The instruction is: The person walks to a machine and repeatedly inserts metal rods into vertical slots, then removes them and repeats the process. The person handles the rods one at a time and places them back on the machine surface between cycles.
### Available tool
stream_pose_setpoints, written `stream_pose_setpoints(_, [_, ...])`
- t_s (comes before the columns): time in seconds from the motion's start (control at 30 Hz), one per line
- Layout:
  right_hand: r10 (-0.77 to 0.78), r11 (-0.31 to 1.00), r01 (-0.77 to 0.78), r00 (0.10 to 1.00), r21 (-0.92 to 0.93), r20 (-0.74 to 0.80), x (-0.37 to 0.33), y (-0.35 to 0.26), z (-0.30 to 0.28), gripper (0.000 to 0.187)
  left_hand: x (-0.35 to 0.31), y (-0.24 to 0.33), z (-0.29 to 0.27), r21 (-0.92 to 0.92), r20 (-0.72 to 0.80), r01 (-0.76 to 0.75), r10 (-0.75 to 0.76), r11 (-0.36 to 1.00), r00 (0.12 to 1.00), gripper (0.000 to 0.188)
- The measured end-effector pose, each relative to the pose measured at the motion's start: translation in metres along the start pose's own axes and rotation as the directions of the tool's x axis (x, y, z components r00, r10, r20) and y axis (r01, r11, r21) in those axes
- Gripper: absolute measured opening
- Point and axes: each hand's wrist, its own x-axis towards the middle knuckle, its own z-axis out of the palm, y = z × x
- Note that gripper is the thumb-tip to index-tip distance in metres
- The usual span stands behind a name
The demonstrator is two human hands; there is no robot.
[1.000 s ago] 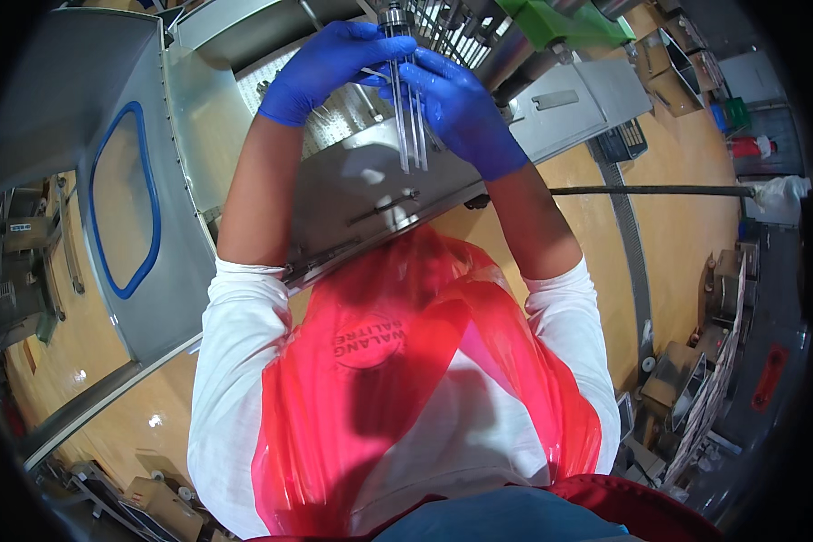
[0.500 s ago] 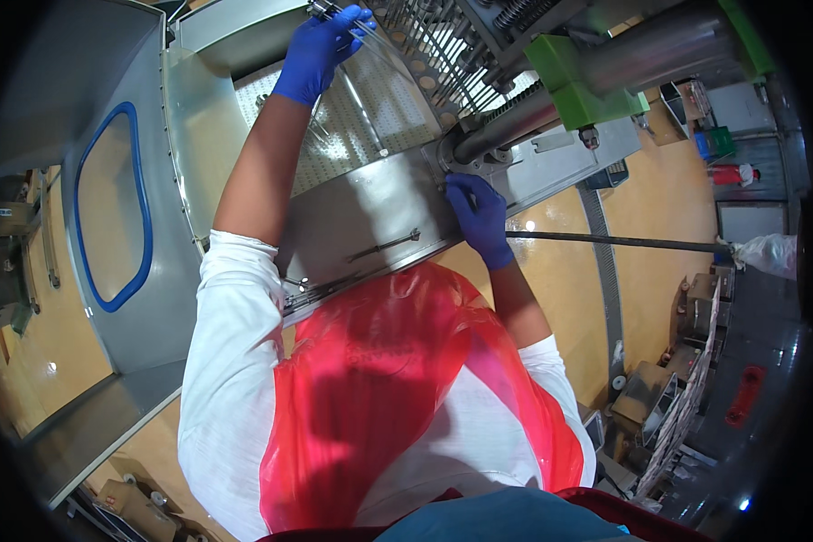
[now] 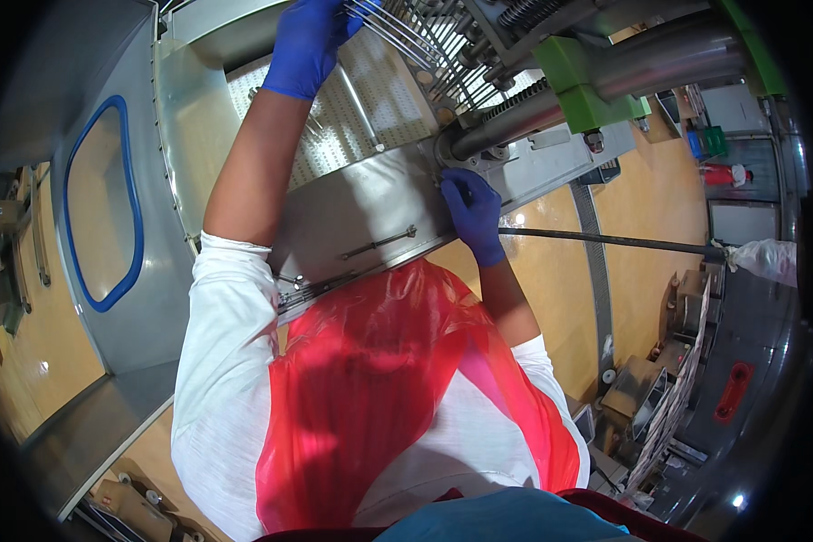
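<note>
A metal machine fills the upper part of my view, its grey side panel standing at my left with a blue-rimmed opening. A red plastic apron covers my front over white sleeves. Beyond the apron runs the machine's metal ledge, and past it lies a perforated plate. To the right of the plate, a thick metal bar slants up from its base on the ledge toward a green block.

My left hand, in a blue glove, is up at the top edge, above the plate; its fingers, partly cut off by the frame, are closed around one end of a bundle of thin metal rods. The rods run out from my fingers, down to the right, toward the machine's upright pins. They lie well apart from my right hand, which is nearer to me, at the ledge beside the bar's base. Its gloved fingers are curled; I cannot tell whether they pinch anything.

A long rod lies on the plate below the bundle. A slim metal piece rests on the ledge, left of my right hand.
</note>
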Motion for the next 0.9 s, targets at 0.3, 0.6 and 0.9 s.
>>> stream_pose_setpoints(0.3, [0.019,1.0,-0.019,1.0,-0.021,-0.007,0.0,0.005,0.0,0.019,0.006,-0.025,0.015,0.348,0.159,-0.286,0.244,0.893,0.957,0.023])
stream_pose_setpoints(0.6, [0.038,0.999,-0.038,0.999,0.027,-0.004,0.0,0.0,-0.003,0.02,0.027,-0.071,0.036,0.74,0.352,-0.405,0.204,0.538,0.914,0.053])
stream_pose_setpoints(0.9, [0.134,0.988,-0.138,0.99,0.076,0.047,-0.001,0.008,-0.004,0.02,0.068,-0.104,0.015,0.781,0.404,-0.515,0.344,0.353,0.848,0.053])
